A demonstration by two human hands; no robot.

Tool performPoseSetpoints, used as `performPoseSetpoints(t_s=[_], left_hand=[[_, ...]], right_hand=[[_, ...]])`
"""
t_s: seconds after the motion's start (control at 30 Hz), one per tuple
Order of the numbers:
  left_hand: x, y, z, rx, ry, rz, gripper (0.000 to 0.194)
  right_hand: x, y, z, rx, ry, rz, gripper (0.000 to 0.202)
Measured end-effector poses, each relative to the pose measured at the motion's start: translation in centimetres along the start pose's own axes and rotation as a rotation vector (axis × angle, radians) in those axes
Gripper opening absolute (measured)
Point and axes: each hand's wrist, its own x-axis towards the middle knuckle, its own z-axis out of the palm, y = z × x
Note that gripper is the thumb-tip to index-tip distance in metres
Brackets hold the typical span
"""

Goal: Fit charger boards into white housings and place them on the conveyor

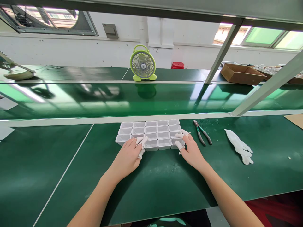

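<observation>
Small open-topped white plastic boxes (151, 129) stand side by side in rows on the green tabletop (151, 186). My left hand (129, 154) is closed at the front row, left of the middle, with its fingertips over a box there and hiding most of it. White finger covers wrap the fingertips of both hands. At the front right corner my right hand (190, 151) grips a box, its thumb at the front and its fingers reaching over the right side. The boxes I can see into hold nothing visible, apart from tiny dark specks.
Green-handled pliers (203, 133) and a white glove (239, 146) lie to the right. A white rail (151, 119) runs behind the boxes. On the raised shelf stand a green fan (143, 64) and a cardboard box (243, 74). A slanted post (267, 85) rises at right.
</observation>
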Motion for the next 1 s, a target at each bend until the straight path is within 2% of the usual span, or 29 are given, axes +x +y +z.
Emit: performPoseSetpoints(t_s=[0.53,0.8,1.0], left_hand=[[0.02,0.13,0.03,0.092,0.045,0.079,0.026],[0.09,0.18,-0.09,0.106,0.092,0.106,0.028],[0.07,0.14,0.04,0.078,0.080,0.095,0.030]], right_hand=[[-0.13,-0.12,0.03,0.021,-0.020,-0.019,0.035],[0.11,-0.02,-0.07,-0.013,-0.022,-0.027,0.049],[0.71,0.68,0.29,-0.042,-0.042,-0.058,0.055]])
